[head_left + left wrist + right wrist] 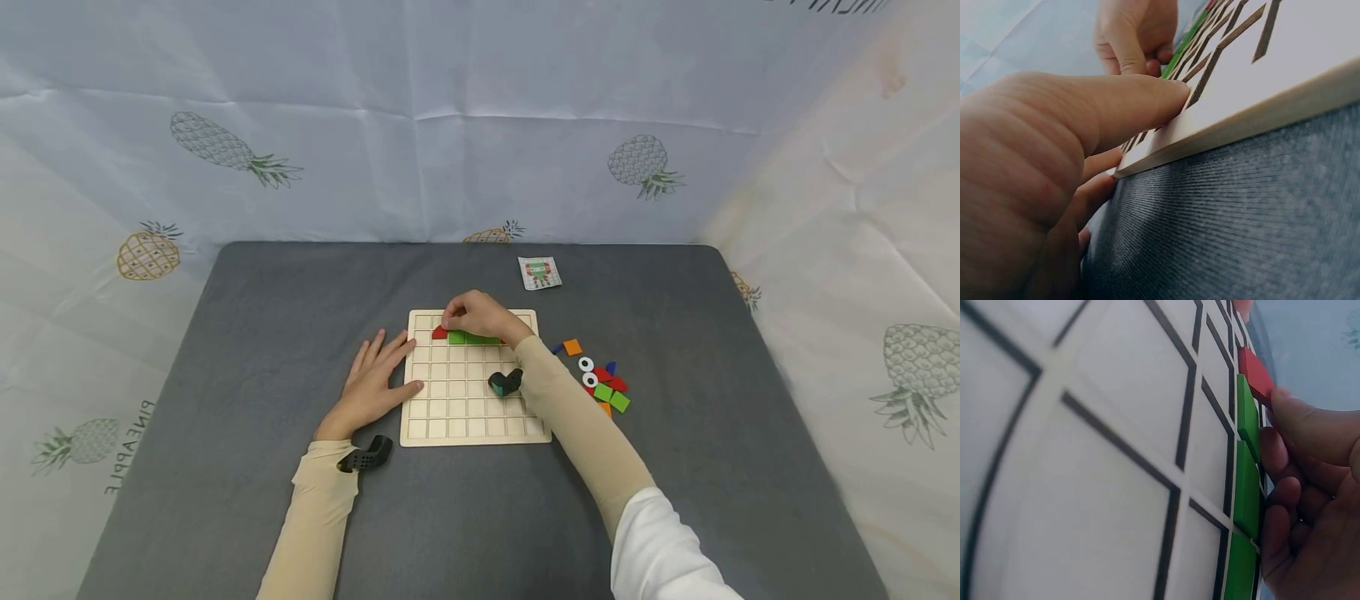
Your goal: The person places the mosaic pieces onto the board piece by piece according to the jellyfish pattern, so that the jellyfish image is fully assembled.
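Note:
A pale wooden grid board (457,408) lies flat on the table. My left hand (371,396) rests spread at its left edge, the thumb on the rim and the other fingers beside it, as the left wrist view also shows. My right hand (483,315) reaches over the board's far rows. Its thumb and curled fingers pinch the corner of a red triangular piece (1258,375), which sits tilted at the left end of a row of green squares (1246,490). A bit of red shows at the row's right end, mostly behind the right wrist.
Right of the board lie loose pieces: an orange square (573,347), white rings with dark centres (590,379), green squares (620,402), red pieces (617,384) and blue ones. A small printed picture card (540,273) lies beyond the board. Pineapple-print cloth (420,167) hangs behind the table.

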Available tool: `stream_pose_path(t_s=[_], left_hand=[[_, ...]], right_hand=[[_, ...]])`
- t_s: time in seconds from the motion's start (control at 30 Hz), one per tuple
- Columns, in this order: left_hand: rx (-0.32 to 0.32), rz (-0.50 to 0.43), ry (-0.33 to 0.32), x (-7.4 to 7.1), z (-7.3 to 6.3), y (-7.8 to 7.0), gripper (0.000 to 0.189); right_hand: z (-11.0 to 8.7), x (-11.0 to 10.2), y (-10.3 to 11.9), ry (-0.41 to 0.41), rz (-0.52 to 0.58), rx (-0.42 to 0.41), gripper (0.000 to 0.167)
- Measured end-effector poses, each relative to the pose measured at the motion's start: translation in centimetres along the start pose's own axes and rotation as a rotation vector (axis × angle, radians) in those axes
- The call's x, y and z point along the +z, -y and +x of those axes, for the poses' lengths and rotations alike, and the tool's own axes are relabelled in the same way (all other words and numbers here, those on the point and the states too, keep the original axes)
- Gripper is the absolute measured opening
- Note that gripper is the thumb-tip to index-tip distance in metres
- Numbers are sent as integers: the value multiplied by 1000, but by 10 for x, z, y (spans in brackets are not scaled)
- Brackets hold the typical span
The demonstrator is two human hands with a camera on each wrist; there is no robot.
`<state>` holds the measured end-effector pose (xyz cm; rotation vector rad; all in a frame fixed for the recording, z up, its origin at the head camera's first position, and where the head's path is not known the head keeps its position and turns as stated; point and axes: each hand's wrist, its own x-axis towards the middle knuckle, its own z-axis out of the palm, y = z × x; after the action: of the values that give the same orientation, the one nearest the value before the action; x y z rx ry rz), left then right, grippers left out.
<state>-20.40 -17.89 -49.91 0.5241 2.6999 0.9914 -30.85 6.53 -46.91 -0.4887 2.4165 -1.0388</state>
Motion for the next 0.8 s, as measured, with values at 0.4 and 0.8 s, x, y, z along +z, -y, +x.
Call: stream_pose_path(t_s=[0.4,0.8], left_hand=[[-5,6,-9,2,0,0,77],[-6,5,-10,2,-1,0,76]], right_hand=[[-3,-1,5,15,-19,-6,15],[-4,-2,6,51,-107,-32,13]])
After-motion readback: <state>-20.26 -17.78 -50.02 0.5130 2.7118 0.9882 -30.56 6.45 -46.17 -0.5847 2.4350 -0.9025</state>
